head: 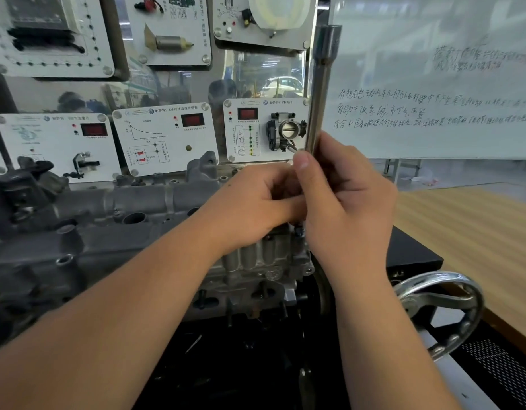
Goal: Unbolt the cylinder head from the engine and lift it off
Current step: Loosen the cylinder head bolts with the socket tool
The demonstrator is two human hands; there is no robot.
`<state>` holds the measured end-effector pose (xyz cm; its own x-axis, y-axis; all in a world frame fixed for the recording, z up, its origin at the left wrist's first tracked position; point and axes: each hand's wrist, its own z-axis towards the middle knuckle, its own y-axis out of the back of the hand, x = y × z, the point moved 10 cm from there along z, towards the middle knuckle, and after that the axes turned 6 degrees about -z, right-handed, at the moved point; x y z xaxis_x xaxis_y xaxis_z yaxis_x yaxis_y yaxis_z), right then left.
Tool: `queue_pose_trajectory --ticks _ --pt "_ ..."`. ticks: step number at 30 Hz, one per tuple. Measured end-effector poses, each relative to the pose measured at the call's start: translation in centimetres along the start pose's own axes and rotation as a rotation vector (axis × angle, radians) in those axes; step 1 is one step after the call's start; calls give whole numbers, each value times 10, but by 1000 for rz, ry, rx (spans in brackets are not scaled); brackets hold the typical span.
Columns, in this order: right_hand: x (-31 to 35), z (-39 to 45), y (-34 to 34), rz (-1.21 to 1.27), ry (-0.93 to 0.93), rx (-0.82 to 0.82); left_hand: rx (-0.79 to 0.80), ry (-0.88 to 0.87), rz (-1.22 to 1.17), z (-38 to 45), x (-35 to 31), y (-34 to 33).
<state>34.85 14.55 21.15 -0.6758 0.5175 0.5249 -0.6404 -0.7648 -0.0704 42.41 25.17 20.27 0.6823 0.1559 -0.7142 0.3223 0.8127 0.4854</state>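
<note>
Above the engine (114,220), both hands' grips (300,199) clasp the upright socket wrench (322,93).

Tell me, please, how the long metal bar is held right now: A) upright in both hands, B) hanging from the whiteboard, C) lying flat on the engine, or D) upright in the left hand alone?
A: the bar stands upright, with the right hand and left hand both gripping its lower end above the engine.

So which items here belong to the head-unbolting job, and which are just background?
In use:
- cylinder head
- long socket tool, standing upright
- right hand, gripping the tool
- left hand, fingers curled at the tool's lower end

Background:
- training panels
- whiteboard
- handwheel
- wooden tabletop
</note>
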Motion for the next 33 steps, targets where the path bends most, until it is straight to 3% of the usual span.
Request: queue_pose_trajectory --ticks 11,17,24,33 --pt "-1 0 -1 28 -38 -9 -26 0 81 1 1 1" --pt "-1 1 1 14 -37 1 6 48 -41 -1 3 -1" --pt "-10 2 -6 46 -116 57 1 33 35 3 5 -1" --pt "-9 2 1 9 -68 3 14 58 -91 0 7 -1"
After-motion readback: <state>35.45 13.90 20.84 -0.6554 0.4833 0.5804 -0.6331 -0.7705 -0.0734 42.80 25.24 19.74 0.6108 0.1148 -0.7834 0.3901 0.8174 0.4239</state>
